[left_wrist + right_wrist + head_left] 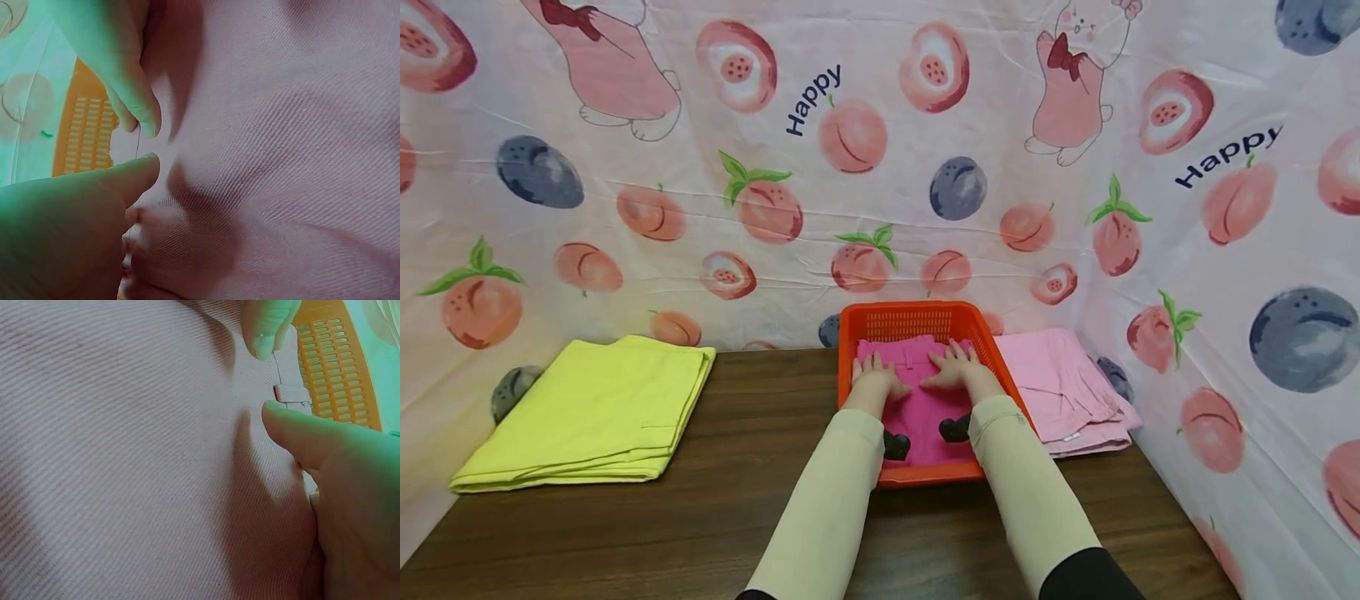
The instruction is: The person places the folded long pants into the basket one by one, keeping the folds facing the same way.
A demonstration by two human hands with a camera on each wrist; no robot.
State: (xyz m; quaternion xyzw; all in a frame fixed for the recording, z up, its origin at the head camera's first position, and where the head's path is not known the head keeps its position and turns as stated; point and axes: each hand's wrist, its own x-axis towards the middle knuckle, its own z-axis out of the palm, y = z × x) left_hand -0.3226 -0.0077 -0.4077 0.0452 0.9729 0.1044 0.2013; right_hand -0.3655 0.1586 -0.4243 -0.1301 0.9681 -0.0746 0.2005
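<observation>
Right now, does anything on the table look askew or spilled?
The pale pink garment right of the red basket: its near layers look rumpled and uneven, unlike the flatter yellow cloth. No spill shows.

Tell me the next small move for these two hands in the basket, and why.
Probably the left hand and right hand should smooth the bright pink pants gently outward: both hands are spread on them inside the red basket, and the wrist views show soft ridges in the fabric near the hands.

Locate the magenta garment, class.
In the head view, the magenta garment lies inside the red basket, just right of centre, under the left hand and right hand.
</observation>
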